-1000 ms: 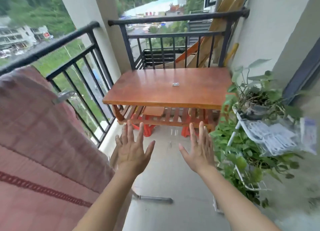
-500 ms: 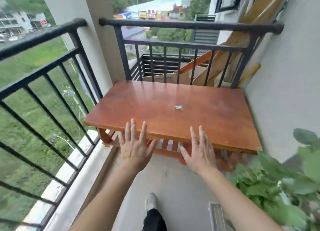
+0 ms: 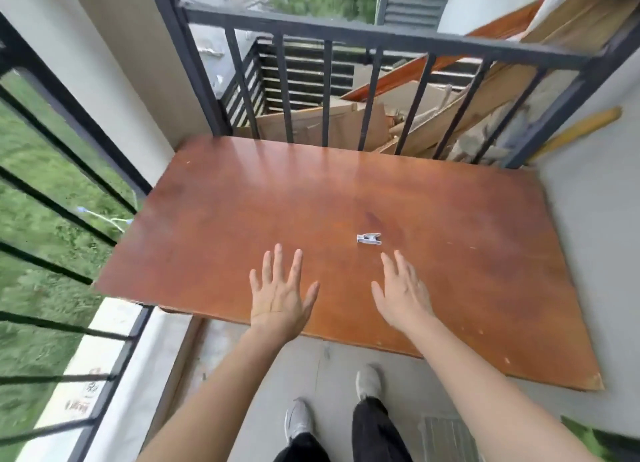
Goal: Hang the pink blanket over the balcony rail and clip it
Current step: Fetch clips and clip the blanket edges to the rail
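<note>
Both hands reach out palm down over the near part of the table [image 3: 242, 212], in the lower middle of the frame, and neither holds anything. The left hand [image 3: 278, 295] has its fingers straight and fanned wide. The right hand [image 3: 401, 293] has straight fingers lying closer together. Whether either palm touches the wood cannot be told.

The clip [image 3: 369, 239], small and pale, lies flat on the table near the centre of the frame. It is just above the right fingertips [image 3: 393, 259] and apart from them, and up and to the right of the left hand.

The rail [image 3: 381, 36] runs across the top of the frame behind the table, with more bars down the left edge. Boards [image 3: 485, 91] are stacked beyond it at upper right. Two grey shoes [image 3: 369, 380] stand on the floor [image 3: 332, 364] at the bottom.
</note>
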`<state>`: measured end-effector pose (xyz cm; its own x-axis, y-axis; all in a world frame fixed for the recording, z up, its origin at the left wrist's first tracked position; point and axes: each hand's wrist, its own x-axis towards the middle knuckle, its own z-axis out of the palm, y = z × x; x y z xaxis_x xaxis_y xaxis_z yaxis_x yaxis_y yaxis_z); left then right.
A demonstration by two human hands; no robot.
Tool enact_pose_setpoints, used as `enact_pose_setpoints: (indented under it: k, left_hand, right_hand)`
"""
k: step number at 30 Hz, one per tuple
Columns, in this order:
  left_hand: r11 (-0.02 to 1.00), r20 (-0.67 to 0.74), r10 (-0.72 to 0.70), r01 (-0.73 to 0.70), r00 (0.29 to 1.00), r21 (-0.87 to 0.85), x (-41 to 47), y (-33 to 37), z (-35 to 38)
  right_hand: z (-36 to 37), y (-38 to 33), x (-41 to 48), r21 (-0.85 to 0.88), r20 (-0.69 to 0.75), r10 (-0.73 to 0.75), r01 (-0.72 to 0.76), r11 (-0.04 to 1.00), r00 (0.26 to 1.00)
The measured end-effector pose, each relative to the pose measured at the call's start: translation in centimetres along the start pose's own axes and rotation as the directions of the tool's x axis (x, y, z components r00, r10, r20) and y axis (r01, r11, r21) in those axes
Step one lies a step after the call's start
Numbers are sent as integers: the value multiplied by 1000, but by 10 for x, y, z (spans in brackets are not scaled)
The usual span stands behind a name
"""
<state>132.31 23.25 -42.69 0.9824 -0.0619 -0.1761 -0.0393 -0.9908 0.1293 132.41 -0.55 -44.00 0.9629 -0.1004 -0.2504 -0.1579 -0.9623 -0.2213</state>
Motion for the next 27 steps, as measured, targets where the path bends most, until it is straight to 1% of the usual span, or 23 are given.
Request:
enact_pose_setpoints:
  k: [5,7,9,11,14,16,18,20,22,24,25,27]
  left_hand:
    - [997,196,-76,81,978,-17,40,7,66]
    - [990,306,-128,141,943,-20,45,9,91]
    - [980,424,-168,199,890,-29,42,12,111]
    - [972,484,-185,231,855,-36,37,14,123]
    - [965,480,-201,258,854,-54,32,17,125]
    - [958,500,-199,276,843,-84,34,16,119]
    - [954,525,-193,284,829,-97,39,12,107]
    - [941,530,-225,323,818,-100,44,8,91]
    - [909,486,-304,403,819,-111,47,3,73]
    - [871,403,-391,474,827,-127,40,-5,51]
    - [849,362,-433,508,826,-145,32,-10,39]
    - [786,290,-525,586,800,-196,6,-20,19]
  right_hand:
    - [36,5,90,-16,64,-31,32,999,997]
    - [49,8,118,-30,106,-32,36,999,994]
    - [61,14,136,-55,169,-47,57,997,984]
    - [69,19,147,-101,213,-94,117,988,972]
    - [69,24,154,-116,152,-145,163,980,978]
    - [66,25,156,-109,159,-159,177,978,974]
    - [59,24,156,-47,203,-151,163,985,968]
    - [49,18,153,38,218,-154,149,988,964]
    - [37,5,150,75,205,-214,203,976,955]
    - [26,-19,146,118,194,-310,292,949,931]
    - [23,-33,143,159,200,-359,331,930,912]
    - [21,-65,134,244,234,-474,421,874,849]
